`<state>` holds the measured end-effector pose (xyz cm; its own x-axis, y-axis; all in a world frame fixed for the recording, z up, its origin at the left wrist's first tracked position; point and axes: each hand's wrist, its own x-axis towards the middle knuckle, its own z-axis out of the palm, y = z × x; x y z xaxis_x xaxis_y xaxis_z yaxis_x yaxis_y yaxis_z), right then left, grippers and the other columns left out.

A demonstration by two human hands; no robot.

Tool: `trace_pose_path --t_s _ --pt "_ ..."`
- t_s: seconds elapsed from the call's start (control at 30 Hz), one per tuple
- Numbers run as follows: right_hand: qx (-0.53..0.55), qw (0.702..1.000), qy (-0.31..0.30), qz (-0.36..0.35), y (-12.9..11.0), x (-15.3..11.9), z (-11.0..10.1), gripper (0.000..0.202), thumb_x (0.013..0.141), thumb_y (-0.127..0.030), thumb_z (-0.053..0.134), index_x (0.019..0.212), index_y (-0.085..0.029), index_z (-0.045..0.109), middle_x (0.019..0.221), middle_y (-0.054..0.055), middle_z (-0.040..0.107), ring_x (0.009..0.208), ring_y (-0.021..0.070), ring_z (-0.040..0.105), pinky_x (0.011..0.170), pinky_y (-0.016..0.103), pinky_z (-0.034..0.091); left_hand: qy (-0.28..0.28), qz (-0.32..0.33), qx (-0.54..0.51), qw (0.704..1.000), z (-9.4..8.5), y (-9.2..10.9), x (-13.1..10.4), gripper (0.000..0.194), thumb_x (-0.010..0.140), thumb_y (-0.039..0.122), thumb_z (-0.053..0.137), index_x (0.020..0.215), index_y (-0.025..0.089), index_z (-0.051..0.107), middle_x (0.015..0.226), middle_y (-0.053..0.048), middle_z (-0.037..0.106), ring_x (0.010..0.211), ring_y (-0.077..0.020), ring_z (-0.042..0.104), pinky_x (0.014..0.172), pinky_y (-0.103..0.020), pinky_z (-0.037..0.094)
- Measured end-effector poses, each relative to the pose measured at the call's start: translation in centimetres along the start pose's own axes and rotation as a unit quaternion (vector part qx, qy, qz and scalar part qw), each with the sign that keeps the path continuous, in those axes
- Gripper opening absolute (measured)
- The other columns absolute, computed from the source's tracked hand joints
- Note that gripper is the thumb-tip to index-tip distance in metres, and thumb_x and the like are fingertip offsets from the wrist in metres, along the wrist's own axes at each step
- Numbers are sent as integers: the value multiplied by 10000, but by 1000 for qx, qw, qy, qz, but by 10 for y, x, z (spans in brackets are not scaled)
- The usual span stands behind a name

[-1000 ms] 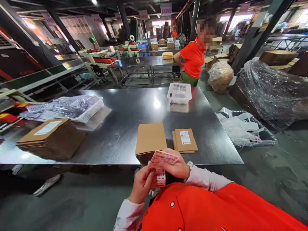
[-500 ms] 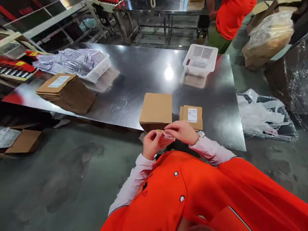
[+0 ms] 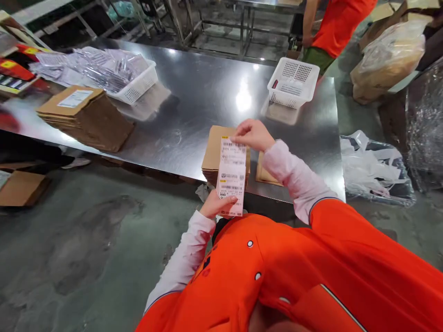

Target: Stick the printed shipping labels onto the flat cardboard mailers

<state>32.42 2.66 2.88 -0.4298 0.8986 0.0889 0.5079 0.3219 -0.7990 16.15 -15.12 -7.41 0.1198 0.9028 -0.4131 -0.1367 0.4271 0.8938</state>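
Note:
A strip of white printed labels (image 3: 231, 173) stretches between my hands, in front of a stack of flat brown cardboard mailers (image 3: 212, 152). My left hand (image 3: 218, 204) grips the lower part of the strip, its thumb across the printed face. Pinched at the strip's upper edge are the fingers of my right hand (image 3: 254, 134), above the stack. Just right of the stack, partly under my right forearm, lies a smaller brown mailer (image 3: 267, 171) on the metal table (image 3: 194, 110).
At the left stand a taller stack of mailers (image 3: 83, 120) and a white basket (image 3: 140, 85) heaped with plastic packets. Another white basket (image 3: 294, 85) sits at the back right. Beyond it stands a person in red (image 3: 341, 27). A bag of white material (image 3: 375, 168) is right of the table.
My right hand has moved up and away from my left, and the folded labels are now drawn out into a long strip. My right forearm now covers the smaller mailer's label. The view has shifted slightly.

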Motion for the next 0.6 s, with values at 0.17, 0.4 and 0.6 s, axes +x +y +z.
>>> trace_pose_path --t_s 0.17,0.4,0.6 --pt "-50 993 9 106 35 84 14 146 781 -187 706 880 -90 752 816 32 704 742 118 603 767 240 465 15 -13 -80 997 -5 3 -5 604 509 389 955 1001 91 770 1053 -183 766 954 -337 727 878 -455 567" --pt "-123 985 -50 114 33 62 15 574 923 -668 527 796 -134 696 676 53 654 696 158 598 769 287 443 2 -24 -64 998 -13 15 -12 610 517 397 955 1019 105 768 1089 -180 761 1005 -343 722 921 -461 558" --pt "59 975 -181 116 30 18 -3 751 749 -900 495 783 -171 673 592 9 601 515 97 495 563 256 373 -49 -9 10 999 -12 27 -21 431 593 402 903 895 120 779 902 -138 775 835 -318 729 766 -431 585"
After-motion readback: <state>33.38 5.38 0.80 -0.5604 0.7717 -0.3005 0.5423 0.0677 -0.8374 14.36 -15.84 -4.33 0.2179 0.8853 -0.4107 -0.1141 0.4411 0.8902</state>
